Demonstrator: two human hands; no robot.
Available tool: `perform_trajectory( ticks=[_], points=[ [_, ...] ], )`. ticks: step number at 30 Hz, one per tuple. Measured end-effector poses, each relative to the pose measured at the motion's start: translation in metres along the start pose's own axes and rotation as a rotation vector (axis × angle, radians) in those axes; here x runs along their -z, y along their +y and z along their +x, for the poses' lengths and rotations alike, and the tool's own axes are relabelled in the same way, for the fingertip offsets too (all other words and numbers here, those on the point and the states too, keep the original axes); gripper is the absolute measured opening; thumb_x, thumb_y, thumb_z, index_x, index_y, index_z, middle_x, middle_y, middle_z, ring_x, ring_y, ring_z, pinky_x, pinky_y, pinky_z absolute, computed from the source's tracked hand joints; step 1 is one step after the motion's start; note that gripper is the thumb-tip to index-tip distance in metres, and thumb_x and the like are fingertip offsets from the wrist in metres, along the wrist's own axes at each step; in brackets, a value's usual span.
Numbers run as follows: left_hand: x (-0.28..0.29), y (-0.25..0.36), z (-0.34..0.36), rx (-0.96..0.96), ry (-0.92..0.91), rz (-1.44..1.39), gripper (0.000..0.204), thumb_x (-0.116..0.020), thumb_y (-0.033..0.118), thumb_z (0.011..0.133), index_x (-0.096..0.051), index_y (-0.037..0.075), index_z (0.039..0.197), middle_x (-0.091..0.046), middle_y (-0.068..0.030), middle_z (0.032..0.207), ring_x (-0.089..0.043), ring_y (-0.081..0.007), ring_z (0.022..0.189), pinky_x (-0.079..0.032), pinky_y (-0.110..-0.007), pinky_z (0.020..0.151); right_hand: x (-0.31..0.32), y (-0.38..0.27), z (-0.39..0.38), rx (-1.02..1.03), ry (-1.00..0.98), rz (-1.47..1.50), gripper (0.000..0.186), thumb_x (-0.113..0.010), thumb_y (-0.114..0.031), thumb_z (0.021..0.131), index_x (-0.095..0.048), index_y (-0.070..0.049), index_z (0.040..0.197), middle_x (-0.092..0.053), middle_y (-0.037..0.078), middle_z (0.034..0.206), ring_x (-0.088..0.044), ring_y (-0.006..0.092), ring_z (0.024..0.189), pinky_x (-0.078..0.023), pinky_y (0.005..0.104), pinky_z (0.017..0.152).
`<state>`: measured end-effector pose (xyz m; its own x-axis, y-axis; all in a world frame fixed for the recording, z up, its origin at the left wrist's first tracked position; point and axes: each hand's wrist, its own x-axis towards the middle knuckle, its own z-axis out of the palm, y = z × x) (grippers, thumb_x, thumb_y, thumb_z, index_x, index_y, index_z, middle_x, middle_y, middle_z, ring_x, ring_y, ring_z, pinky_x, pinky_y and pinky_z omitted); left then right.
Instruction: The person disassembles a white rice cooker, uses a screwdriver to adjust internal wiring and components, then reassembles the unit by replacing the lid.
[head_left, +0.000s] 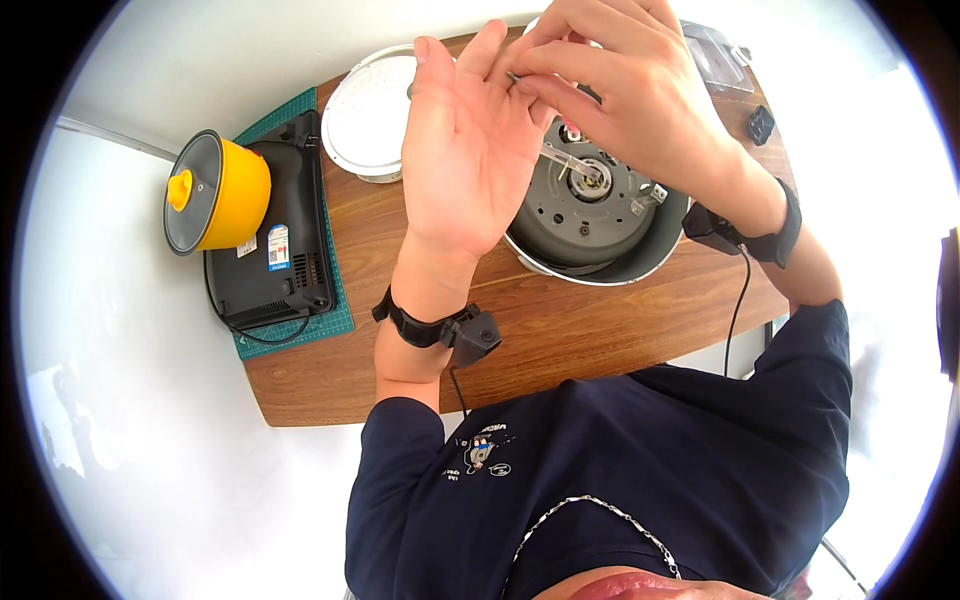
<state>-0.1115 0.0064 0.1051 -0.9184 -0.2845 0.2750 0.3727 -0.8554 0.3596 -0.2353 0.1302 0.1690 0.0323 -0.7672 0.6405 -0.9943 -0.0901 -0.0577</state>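
My left hand [455,165] is turned palm up with its fingers stretched out, above the far middle of the table. Over its fingers, my right hand [620,85] is closed in a pinch. A small dark piece [513,78] shows at the right fingertips, against the left fingers; it is too small to name. Below and beyond both hands lies a round appliance body [585,215], with a grey metal face full of holes and a round fitting in its centre. A narrow see-through strip [566,157] reaches toward that fitting. My hands partly hide the appliance.
A round white lid-like part [365,115] lies at the far left of the wooden table [480,335]. Left of it, a yellow pot [238,195] stands on a black appliance [285,215] over a green cutting mat [338,305]. A clear container [715,60] and a black knob-like part [761,125] sit far right.
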Motion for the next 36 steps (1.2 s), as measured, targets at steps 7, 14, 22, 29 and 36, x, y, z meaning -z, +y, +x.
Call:
perform_trajectory(
  ticks=[7,14,22,29,36],
  points=[
    [0.014,-0.012,0.001,-0.083,-0.026,0.247,0.066,-0.033,0.051,0.112,-0.037,0.001,0.155,-0.053,-0.0084,0.14,-0.054,-0.0186,0.12,-0.042,-0.034,0.102,0.008,-0.009,0.008,-0.179,-0.075,0.136,0.01,-0.08,-0.009,0.081,-0.076,-0.01,0.09,-0.07,0.002,0.092,-0.066,0.019,0.09,-0.042,0.0364,0.084],
    [0.023,0.013,0.01,-0.438,-0.043,1.293,0.039,-0.06,0.025,0.105,-0.058,0.005,0.139,-0.065,-0.0082,0.129,-0.062,-0.0229,0.114,-0.049,-0.039,0.098,0.01,0.017,-0.016,-0.46,0.107,0.323,0.008,-0.08,-0.008,0.083,-0.076,-0.005,0.09,-0.073,0.009,0.085,-0.07,0.027,0.082,-0.054,0.0375,0.075],
    [0.028,0.01,0.015,-0.477,-0.411,1.918,0.024,-0.074,0.008,0.086,-0.079,0.013,0.109,-0.073,-0.0036,0.11,-0.067,-0.0248,0.1,-0.05,-0.04,0.092,0.013,0.013,-0.05,-0.589,-0.034,0.302,0.008,-0.071,-0.003,0.092,-0.076,-0.003,0.099,-0.078,0.004,0.102,-0.072,0.0124,0.1,-0.054,0.0277,0.095],
    [0.034,0.005,0.017,-0.524,-0.463,2.038,0.016,-0.076,0.014,0.086,-0.08,0.014,0.102,-0.075,0.0016,0.095,-0.069,-0.0208,0.093,-0.049,-0.041,0.1,0.005,0.013,-0.063,-0.509,-0.002,0.279,0.005,-0.074,-0.004,0.089,-0.075,-0.004,0.094,-0.077,0.002,0.093,-0.071,0.0124,0.09,-0.053,0.0269,0.081],
    [0.039,0.005,0.021,-0.584,-0.386,1.96,0.014,-0.079,0.011,0.084,-0.079,0.011,0.098,-0.077,-0.0015,0.088,-0.07,-0.0217,0.083,-0.053,-0.038,0.095,0.002,0.007,-0.067,-0.373,0.014,0.236,0.008,-0.076,-0.005,0.085,-0.075,-0.006,0.094,-0.073,0.004,0.086,-0.071,0.0176,0.082,-0.055,0.0308,0.071]
  ],
)
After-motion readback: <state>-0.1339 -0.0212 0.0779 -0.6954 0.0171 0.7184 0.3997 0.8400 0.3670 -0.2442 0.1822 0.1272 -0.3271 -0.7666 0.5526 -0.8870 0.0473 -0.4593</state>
